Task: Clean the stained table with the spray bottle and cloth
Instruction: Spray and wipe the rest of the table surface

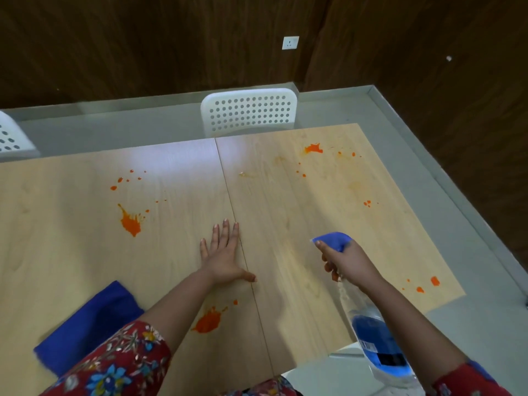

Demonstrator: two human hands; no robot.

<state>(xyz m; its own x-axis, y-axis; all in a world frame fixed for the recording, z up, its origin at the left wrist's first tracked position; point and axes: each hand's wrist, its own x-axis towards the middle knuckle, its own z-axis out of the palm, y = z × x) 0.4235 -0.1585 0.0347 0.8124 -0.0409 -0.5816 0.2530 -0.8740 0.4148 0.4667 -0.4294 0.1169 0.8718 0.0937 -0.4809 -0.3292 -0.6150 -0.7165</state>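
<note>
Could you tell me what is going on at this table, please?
A person is cleaning a wooden table splashed with orange stains. Their right hand grips a spray bottle, nozzle pointing over the right half; their left hand rests flat near the middle seam. The blue cloth lies untouched at the near left edge. Stains show on both halves.

Table (285, 224) looks to me like smooth pale wood with a slight sheen. Cloth (85, 324) is matt fabric, spray bottle (374, 332) clear plastic.
</note>
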